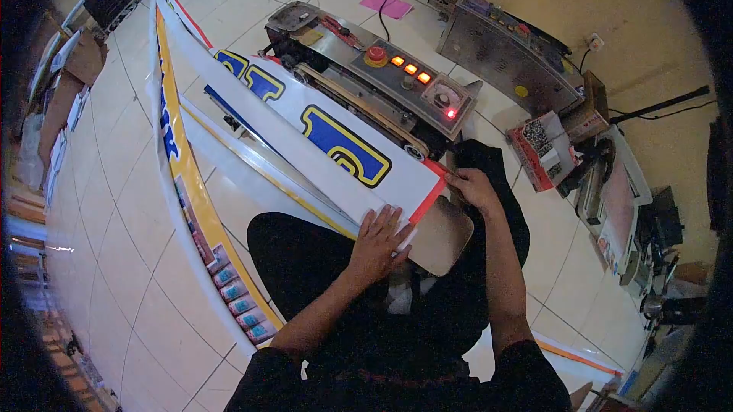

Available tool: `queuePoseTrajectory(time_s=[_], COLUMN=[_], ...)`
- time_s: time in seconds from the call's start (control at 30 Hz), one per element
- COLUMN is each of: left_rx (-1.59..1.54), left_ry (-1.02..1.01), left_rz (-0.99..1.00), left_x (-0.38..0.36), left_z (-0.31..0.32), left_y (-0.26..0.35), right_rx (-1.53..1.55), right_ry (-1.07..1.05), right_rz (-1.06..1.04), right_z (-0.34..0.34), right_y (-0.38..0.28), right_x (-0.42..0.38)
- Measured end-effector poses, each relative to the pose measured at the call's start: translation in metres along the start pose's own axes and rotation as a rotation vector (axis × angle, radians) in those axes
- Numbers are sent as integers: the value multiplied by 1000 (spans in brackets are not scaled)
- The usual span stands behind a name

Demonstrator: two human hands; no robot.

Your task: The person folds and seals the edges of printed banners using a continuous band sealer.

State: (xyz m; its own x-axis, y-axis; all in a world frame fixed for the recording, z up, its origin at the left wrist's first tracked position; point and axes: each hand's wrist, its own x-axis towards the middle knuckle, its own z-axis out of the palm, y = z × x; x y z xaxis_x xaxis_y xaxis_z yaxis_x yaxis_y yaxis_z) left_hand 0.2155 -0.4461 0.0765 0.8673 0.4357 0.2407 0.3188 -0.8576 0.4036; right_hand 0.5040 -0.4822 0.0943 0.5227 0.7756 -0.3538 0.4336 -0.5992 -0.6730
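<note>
A white printed banner [317,106] with blue, yellow-outlined lettering and a red edge stretches diagonally in front of me. Its long side lies against the belt of a band sealing machine [366,80], which has a red knob and lit orange switches. My left hand [376,248] rests on the banner's near end, over a folded white strip, fingers extended. At the red corner near the machine's end, my right hand [475,189] pinches the banner's edge; the fingertips are partly hidden. Below that corner shows a brown flat board [443,238].
Another banner part with an orange band [191,168] runs along the left over the tiled floor [122,259]. A second metal machine [504,53] stands by the wall. To the right are an open box [540,152] and a black fan-like object [672,310]. Cardboard [80,61] leans at far left.
</note>
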Motion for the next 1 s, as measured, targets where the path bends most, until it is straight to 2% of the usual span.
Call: queuePoseTrajectory(time_s=[0.13,0.27,0.47,0.57,0.77,0.83,0.9,1.0], left_rx=[-19,12,-5,9,11,21,17,20], left_ry=[-7,-10,8,8,20,-16,0,16], left_rz=[-26,-10,-5,-9,-43,-45,-47,-49], left_x=[1,2,3,4,5,5,6,7], left_z=[-3,-10,-14,-17,-22,-20,-22,-22], left_y=[-7,-13,-27,-33,-42,-48,-51,-58], right_rx=[-82,-115,113,91,-16,-8,-66,-97], right_ry=[23,-55,-123,-113,42,125,183,262], right_rz=[-105,-23,19,-87,-178,-347,-327,-442], right_z=[3,0,5,6,-29,-42,-50,-52], right_y=[-2,-16,-2,10,-26,-48,-78,-107], right_x=[7,8,16,20,2,3,2,26])
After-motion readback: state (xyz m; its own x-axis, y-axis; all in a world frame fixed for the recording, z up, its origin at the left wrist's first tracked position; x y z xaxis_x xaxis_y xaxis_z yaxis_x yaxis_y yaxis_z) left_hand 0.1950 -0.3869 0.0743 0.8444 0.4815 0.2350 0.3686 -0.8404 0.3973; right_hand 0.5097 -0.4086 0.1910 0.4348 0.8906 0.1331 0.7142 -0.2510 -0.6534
